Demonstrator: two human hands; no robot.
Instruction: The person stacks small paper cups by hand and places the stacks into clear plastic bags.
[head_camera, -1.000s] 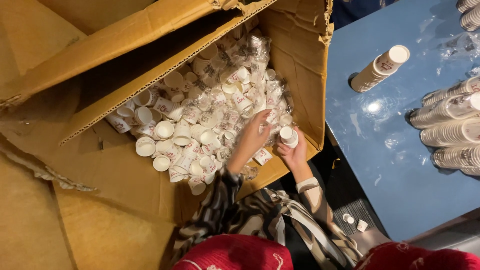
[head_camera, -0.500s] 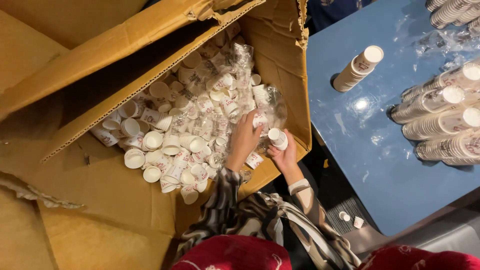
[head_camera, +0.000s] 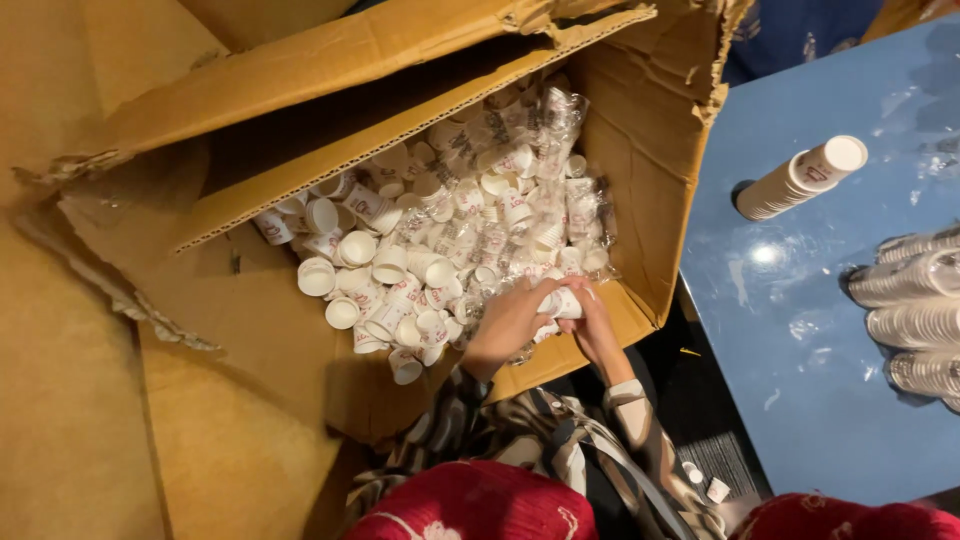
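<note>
A large torn cardboard box (head_camera: 640, 150) lies open below me, filled with several small white paper cups (head_camera: 420, 270) and clear plastic wrap. Both my hands reach into its near right corner. My left hand (head_camera: 510, 320) and my right hand (head_camera: 592, 325) meet around a short stack of white cups (head_camera: 560, 303), fingers curled on it from both sides. My sleeves are patterned in dark and light stripes.
A blue table (head_camera: 800, 380) stands to the right. On it lies a stack of white cups (head_camera: 800, 178) on its side, and several wrapped cup stacks (head_camera: 915, 320) lie at the right edge. Flattened cardboard (head_camera: 80, 400) covers the left.
My hands have drawn back toward the box's near edge with the cups, and both now close together on the stack. The view has shifted left.
</note>
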